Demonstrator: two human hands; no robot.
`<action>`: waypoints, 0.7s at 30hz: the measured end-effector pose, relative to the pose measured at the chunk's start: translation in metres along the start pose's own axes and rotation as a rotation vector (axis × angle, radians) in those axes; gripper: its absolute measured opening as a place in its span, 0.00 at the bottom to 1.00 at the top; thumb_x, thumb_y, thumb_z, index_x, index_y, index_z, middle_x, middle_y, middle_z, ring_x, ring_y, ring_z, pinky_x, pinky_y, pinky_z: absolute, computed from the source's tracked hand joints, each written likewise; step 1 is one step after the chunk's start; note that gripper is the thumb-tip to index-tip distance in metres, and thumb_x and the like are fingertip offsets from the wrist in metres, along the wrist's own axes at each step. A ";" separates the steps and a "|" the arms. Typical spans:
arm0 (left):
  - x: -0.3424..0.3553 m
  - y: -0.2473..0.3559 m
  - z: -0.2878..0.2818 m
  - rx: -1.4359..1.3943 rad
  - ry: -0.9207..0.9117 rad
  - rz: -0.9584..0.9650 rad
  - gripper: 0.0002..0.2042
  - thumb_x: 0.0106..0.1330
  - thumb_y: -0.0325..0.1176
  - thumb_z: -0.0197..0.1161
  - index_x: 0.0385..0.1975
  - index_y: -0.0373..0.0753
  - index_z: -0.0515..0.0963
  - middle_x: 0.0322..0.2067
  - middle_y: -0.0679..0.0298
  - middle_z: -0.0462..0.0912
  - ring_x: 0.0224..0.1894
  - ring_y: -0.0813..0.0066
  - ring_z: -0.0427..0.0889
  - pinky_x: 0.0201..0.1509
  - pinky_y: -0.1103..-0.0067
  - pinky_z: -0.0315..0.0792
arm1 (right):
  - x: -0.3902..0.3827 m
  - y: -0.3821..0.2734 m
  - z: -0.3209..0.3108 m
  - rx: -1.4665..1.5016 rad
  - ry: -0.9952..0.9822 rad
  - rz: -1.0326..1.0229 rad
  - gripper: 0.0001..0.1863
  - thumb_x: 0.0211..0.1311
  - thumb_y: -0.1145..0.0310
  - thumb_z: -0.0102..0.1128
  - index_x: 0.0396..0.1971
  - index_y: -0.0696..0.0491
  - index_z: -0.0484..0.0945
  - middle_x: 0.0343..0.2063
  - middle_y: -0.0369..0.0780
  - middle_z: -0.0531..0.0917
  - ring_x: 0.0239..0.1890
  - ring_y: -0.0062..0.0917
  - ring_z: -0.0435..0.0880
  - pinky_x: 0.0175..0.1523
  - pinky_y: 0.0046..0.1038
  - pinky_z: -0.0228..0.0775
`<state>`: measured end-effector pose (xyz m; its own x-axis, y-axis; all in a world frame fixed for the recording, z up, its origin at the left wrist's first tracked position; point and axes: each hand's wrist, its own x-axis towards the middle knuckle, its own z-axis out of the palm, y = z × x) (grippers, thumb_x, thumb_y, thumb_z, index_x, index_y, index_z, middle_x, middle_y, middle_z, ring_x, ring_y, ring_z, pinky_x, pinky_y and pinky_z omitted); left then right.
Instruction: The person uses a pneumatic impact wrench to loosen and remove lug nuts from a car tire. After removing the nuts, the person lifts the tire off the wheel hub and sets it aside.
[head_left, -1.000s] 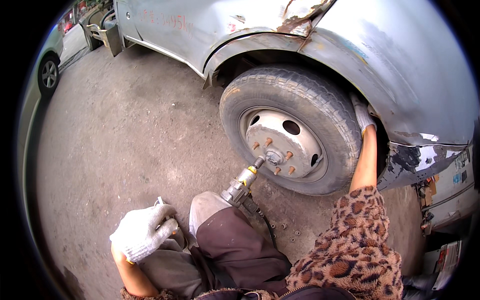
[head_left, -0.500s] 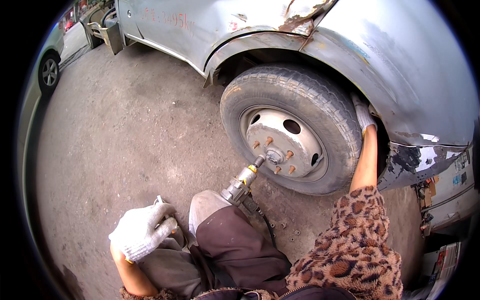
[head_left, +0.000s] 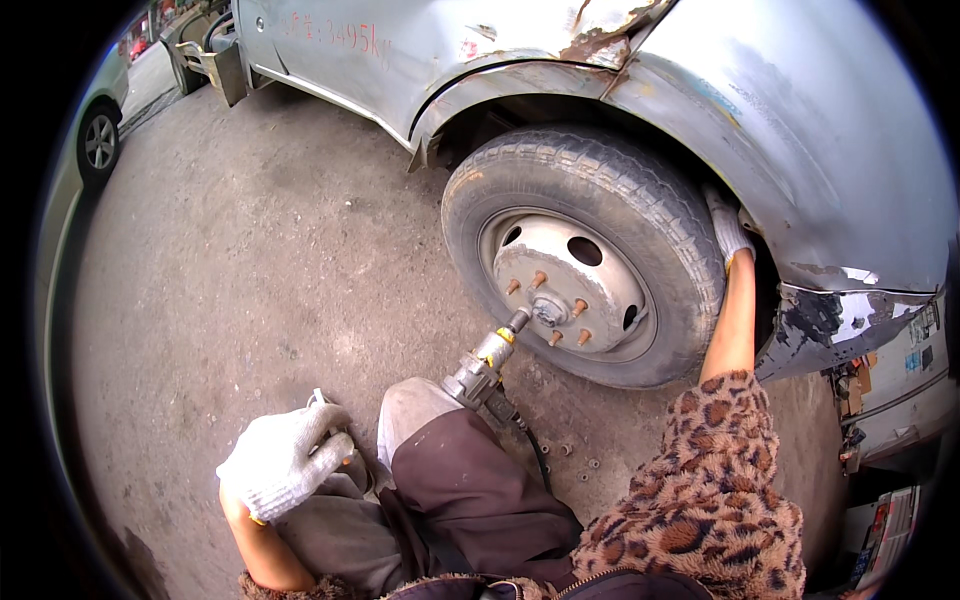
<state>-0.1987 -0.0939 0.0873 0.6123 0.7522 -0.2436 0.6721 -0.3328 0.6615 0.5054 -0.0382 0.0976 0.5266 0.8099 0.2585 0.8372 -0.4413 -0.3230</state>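
Note:
A worn tyre on a pale steel wheel sits in the wheel arch, with several rusty studs bare around its hub. My right hand, in a white knitted glove, reaches between the tyre's right side and the arch; its fingers are hidden. Over my left thigh, my left hand, gloved too, is closed. A thin pale tip pokes out above its fingers, and I cannot make out what it is. An impact wrench stands by my knee, its socket close to the wheel, touched by neither hand.
The grey vehicle's dented, rust-marked body curves over the wheel. A dark hose runs down from the wrench. Several loose nuts lie on the rough ground beside it. Another car's wheel shows at far left.

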 end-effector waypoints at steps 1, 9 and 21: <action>0.000 -0.001 0.000 -0.004 -0.002 -0.004 0.11 0.63 0.38 0.60 0.39 0.39 0.79 0.28 0.56 0.84 0.33 0.56 0.85 0.37 0.69 0.77 | -0.003 -0.007 0.000 -0.002 -0.002 0.006 0.35 0.73 0.47 0.38 0.69 0.57 0.60 0.71 0.44 0.60 0.74 0.30 0.54 0.75 0.27 0.43; 0.002 0.001 0.001 0.017 0.014 0.024 0.11 0.63 0.38 0.61 0.40 0.39 0.79 0.29 0.55 0.84 0.33 0.56 0.85 0.37 0.69 0.77 | -0.001 0.002 -0.005 -0.064 -0.007 -0.033 0.33 0.73 0.48 0.37 0.68 0.58 0.61 0.70 0.45 0.61 0.74 0.30 0.54 0.75 0.27 0.44; 0.002 -0.001 0.001 0.017 0.008 0.030 0.11 0.63 0.38 0.60 0.40 0.39 0.79 0.29 0.55 0.83 0.33 0.55 0.84 0.37 0.69 0.76 | 0.003 0.004 -0.003 -0.053 0.040 -0.009 0.34 0.73 0.46 0.38 0.68 0.58 0.62 0.70 0.45 0.62 0.74 0.30 0.55 0.74 0.27 0.44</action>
<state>-0.1976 -0.0922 0.0849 0.6291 0.7460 -0.2184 0.6606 -0.3650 0.6561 0.5111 -0.0384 0.0995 0.5238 0.7982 0.2975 0.8479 -0.4548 -0.2726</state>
